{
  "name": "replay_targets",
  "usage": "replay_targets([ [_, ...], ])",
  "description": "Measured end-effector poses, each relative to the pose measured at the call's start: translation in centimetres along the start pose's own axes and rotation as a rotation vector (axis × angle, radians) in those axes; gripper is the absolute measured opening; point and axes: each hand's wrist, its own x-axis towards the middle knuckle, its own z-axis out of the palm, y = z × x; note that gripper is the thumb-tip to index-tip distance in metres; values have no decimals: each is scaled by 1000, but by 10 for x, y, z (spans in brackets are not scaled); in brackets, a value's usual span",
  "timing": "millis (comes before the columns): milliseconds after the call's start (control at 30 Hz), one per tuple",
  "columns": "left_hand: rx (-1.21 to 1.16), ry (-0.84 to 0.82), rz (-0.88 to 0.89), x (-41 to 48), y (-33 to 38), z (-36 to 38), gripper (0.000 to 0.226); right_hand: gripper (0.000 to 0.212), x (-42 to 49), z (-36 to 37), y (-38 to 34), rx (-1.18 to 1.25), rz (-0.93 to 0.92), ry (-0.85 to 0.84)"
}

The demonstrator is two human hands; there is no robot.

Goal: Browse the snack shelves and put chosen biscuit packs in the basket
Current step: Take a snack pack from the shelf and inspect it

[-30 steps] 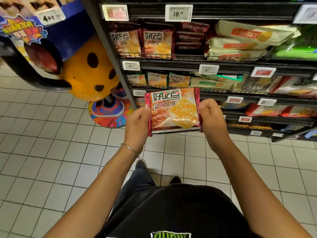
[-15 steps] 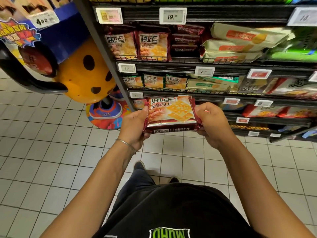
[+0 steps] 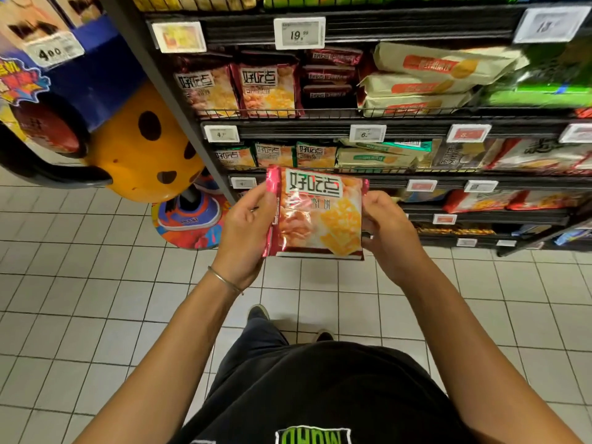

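Observation:
I hold a red biscuit pack [image 3: 317,216] printed with yellow crackers in front of the snack shelves [image 3: 378,126], its front facing me. My left hand [image 3: 245,232] grips its left edge, thumb on the front. My right hand [image 3: 387,232] grips its right edge, fingers curled behind it. Matching red packs [image 3: 240,88] stand on the shelf above. No basket is in view.
Cream biscuit packs [image 3: 426,78] and green packs [image 3: 541,81] fill the shelf to the right. Price tags [image 3: 299,33] line the shelf edges. A yellow spotted display figure [image 3: 141,145] on a colourful base [image 3: 189,225] stands at the left. White floor tiles [image 3: 80,283] lie below.
The pack was tipped flat half a second ago; now it is tilted back up with its front toward me and sits slightly higher. Both hands keep hold of its edges.

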Motion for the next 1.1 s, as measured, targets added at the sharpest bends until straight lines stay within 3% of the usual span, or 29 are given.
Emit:
replay_targets([
  [133, 186, -37, 172, -5, -2, 7, 34, 27, 0, 4, 4, 265, -6, 28],
  [233, 266, 3, 230, -6, 0, 6, 32, 19, -2, 4, 1, 306, -90, 30],
  [367, 215, 20, 181, -5, 4, 4, 43, 10, -5, 6, -6, 258, -185, 56],
  [533, 156, 81, 113, -3, 0, 4, 31, 6, -9, 5, -8, 89, -309, 78],
  [633, 160, 126, 123, -4, -2, 4, 22, 23, -12, 3, -8, -30, -361, 111],
  [933, 265, 224, 246, -2, -7, -4, 11, 17, -14, 0, 3, -115, -353, 108],
  [1100, 249, 294, 270, 0, -7, 0, 21, 17, -15, -3, 4, -113, -361, 136],
])
